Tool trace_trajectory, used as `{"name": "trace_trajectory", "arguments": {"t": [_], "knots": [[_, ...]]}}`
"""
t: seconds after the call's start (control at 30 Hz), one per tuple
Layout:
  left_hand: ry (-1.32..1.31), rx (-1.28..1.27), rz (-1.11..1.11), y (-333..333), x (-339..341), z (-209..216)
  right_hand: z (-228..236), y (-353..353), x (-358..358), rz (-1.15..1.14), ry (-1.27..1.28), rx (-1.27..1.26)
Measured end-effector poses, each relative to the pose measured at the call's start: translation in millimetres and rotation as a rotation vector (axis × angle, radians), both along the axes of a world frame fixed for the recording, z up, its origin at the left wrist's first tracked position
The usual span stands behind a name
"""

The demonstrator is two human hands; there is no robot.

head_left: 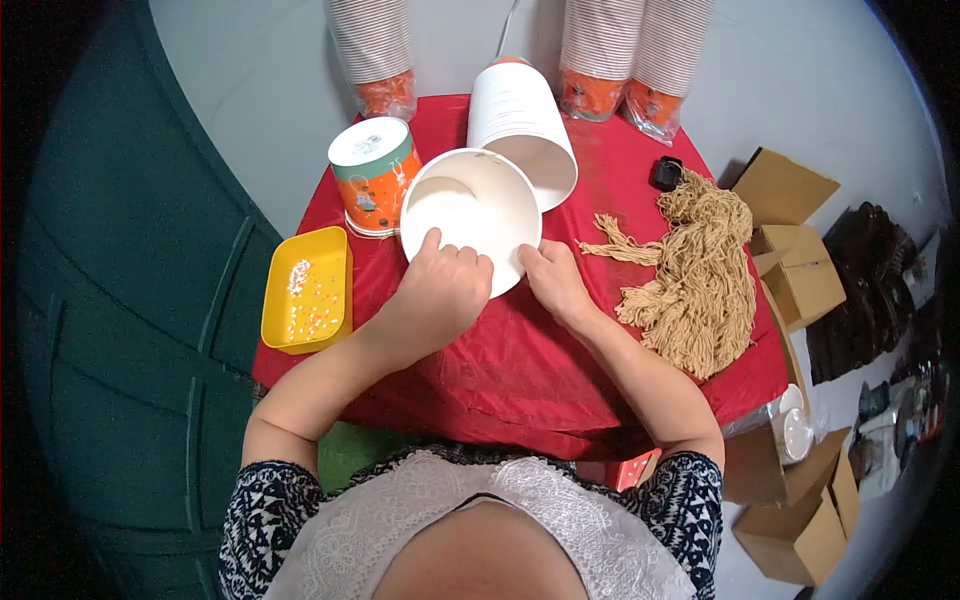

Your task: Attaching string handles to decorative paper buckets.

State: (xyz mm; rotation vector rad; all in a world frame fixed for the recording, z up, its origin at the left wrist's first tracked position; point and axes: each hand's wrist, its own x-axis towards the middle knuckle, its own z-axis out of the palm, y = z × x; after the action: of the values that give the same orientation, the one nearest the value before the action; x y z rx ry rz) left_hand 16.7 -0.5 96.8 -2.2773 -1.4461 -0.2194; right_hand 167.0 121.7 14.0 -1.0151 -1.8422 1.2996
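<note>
A large white paper bucket point(450, 205) lies tilted in front of me, its open mouth facing me. My right hand point(553, 280) pinches the bucket's rim on the right, thumb at the edge. My left hand point(447, 290) is at the near left of the mouth, fingers curled and one finger pointing inside; whatever it may hold is hidden. Behind lies a nested stack of white buckets point(515, 115) on its side. To the left, an orange and green bucket point(378, 190) stands upside down, its white base up.
A yellow tray point(343, 300) with small white and orange bits sits left on the red-covered table point(440, 390). Tan cords point(700, 280) are heaped right, near a black object point(665, 173). Wrapped bucket stacks point(375, 50) stand at the back. Cardboard boxes point(800, 275) are on the right.
</note>
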Motion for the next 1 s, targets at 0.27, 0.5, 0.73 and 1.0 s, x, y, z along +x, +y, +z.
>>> {"name": "trace_trajectory", "arguments": {"t": [0.27, 0.5, 0.73, 1.0], "knots": [[-0.005, 0.051, -0.003, 1.5, 8.1, -23.0, 16.1, -11.4, 13.1, -0.054, -0.289, 0.298], [0.084, 0.015, -0.035, 3.1, 26.6, -40.4, 22.6, -37.2, 42.2, -0.117, -0.779, 0.928], [0.071, -0.065, -0.016, 8.9, 33.9, -55.8, 14.2, -33.5, 51.6, 0.274, -0.707, 1.108], [-0.463, -0.466, 0.075, 10.8, 23.4, -55.3, 15.7, -26.1, 46.4, 0.067, -0.822, 1.162]]}}
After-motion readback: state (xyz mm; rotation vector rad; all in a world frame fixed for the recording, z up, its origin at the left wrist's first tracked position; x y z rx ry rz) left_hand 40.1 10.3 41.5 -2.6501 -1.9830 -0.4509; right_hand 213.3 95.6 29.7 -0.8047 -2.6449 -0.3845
